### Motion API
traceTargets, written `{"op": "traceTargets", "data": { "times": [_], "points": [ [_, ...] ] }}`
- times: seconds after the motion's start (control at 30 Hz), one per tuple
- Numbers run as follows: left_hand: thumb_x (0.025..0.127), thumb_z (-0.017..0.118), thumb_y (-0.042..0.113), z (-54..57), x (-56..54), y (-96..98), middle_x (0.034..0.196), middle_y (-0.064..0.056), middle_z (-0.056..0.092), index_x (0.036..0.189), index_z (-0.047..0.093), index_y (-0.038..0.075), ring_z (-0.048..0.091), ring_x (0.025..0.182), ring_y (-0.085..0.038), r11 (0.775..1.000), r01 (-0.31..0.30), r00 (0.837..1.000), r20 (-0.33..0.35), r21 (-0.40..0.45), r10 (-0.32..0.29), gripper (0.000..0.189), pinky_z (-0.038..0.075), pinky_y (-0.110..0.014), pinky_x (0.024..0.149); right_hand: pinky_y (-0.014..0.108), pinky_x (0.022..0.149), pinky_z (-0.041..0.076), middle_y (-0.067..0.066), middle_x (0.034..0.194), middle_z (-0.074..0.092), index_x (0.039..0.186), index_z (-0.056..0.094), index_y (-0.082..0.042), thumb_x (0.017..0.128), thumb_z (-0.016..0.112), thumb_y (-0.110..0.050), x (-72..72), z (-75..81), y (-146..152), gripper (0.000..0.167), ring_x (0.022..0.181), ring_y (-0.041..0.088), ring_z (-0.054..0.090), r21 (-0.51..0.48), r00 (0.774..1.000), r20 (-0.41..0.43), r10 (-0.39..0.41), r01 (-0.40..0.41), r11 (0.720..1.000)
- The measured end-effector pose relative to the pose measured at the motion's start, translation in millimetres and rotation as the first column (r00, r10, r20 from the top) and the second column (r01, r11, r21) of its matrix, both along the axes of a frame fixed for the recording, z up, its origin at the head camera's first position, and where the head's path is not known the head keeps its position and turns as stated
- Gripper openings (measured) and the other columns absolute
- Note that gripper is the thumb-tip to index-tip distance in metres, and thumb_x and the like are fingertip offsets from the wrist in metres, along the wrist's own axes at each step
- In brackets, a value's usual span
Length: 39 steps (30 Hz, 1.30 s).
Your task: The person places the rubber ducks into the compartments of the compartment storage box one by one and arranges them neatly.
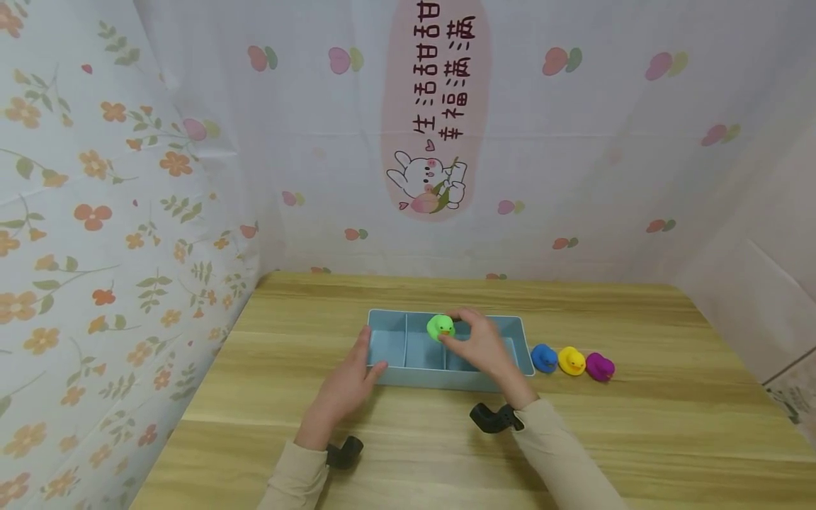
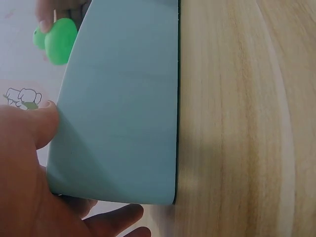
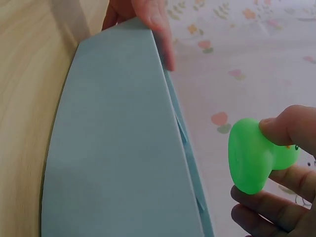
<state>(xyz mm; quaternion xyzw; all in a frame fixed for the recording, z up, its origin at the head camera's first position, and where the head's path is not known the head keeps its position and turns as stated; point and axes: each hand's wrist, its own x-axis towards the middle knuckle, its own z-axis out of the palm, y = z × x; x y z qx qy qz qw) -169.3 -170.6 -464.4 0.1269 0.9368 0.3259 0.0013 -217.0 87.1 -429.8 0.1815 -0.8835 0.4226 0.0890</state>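
A light blue divided box [image 1: 421, 378] stands on the table. My left hand [image 1: 347, 382] holds its left front corner, thumb over the front rim and fingers along the left end, as the left wrist view shows too. A green rubber duck [image 1: 438, 328] is pinched between the thumb and fingers of my right hand [image 1: 479, 342], above the compartment second from the left. From the right wrist camera, the duck [image 3: 250, 155] appears beyond the rim, higher than the box. My right hand hides part of the right-hand compartments.
A blue duck [image 1: 544, 358], a yellow duck [image 1: 571, 360] and a purple duck [image 1: 600, 366] stand in a row just right of the box. Behind the wooden table [image 1: 408, 443] hangs a printed cloth [image 1: 306, 142]. A flowered cloth [image 1: 115, 283] borders the left side.
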Motion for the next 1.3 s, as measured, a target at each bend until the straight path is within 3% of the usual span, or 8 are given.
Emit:
{"op": "traceTargets", "data": {
  "times": [0.47, 0.7, 0.9, 1.13, 1.3],
  "points": [
    [0.1, 0.046, 0.037, -4.2, -2.1, -0.3, 0.157, -0.021, 0.019, 0.152, 0.01, -0.002, 0.032, 0.14, -0.034, 1.0, -0.002, 1.0, -0.02, -0.008, 0.001, 0.074, 0.032, -0.049, 0.112, 0.053, 0.088, 0.048, 0.012, 0.106, 0.064, 0.111, 0.064, -0.002, 0.08, 0.074, -0.016, -6.0, 8.6, -33, 0.035, 0.1, 0.035, 0.059, -0.021, 0.997, 0.032, 0.074, -0.073, 0.997],
    [0.1, 0.048, 0.036, -1.5, -2.1, -0.8, 0.157, -0.021, 0.018, 0.151, 0.01, -0.003, 0.032, 0.14, -0.035, 1.0, 0.007, 1.0, -0.016, 0.002, -0.007, 0.075, 0.033, -0.049, 0.111, 0.043, 0.082, 0.05, 0.007, 0.101, 0.065, 0.107, 0.066, -0.007, 0.08, 0.076, -0.019, -11.8, 7.4, -48, 0.031, 0.095, 0.029, 0.059, 0.04, 0.996, 0.0, 0.091, -0.091, 0.995],
    [0.093, 0.06, 0.04, 0.2, -2.3, -2.6, 0.156, -0.022, 0.022, 0.152, 0.007, -0.001, 0.037, 0.137, -0.036, 1.0, 0.015, 1.0, 0.023, -0.016, -0.015, 0.089, 0.039, -0.05, 0.106, 0.041, 0.081, 0.049, 0.004, 0.101, 0.067, 0.107, 0.067, -0.01, 0.08, 0.076, -0.021, -14.1, 4.1, -59, 0.031, 0.095, 0.026, 0.058, 0.073, 0.994, -0.008, 0.112, -0.112, 0.991],
    [0.092, 0.063, 0.034, -3.0, -1.8, -2.3, 0.155, -0.023, 0.024, 0.152, 0.008, -0.002, 0.042, 0.133, -0.038, 1.0, 0.006, 1.0, -0.01, -0.023, -0.006, 0.089, 0.044, -0.051, 0.101, 0.046, 0.085, 0.04, 0.0, 0.098, 0.068, 0.103, 0.068, -0.013, 0.079, 0.078, -0.025, -14.9, -0.7, -72, 0.029, 0.095, 0.022, 0.056, 0.163, 0.994, -0.028, 0.11, -0.104, 0.981],
    [0.093, 0.062, 0.031, -3.0, -1.4, -1.2, 0.153, -0.025, 0.027, 0.151, 0.009, -0.003, 0.044, 0.131, -0.038, 1.0, 0.007, 0.999, -0.031, -0.024, -0.008, 0.086, 0.045, -0.051, 0.1, 0.042, 0.079, 0.038, -0.004, 0.092, 0.068, 0.097, 0.068, -0.016, 0.078, 0.078, -0.029, -16.1, -2.4, -81, 0.025, 0.093, 0.021, 0.056, 0.227, 0.993, -0.027, 0.118, -0.109, 0.968]
  ]
}}
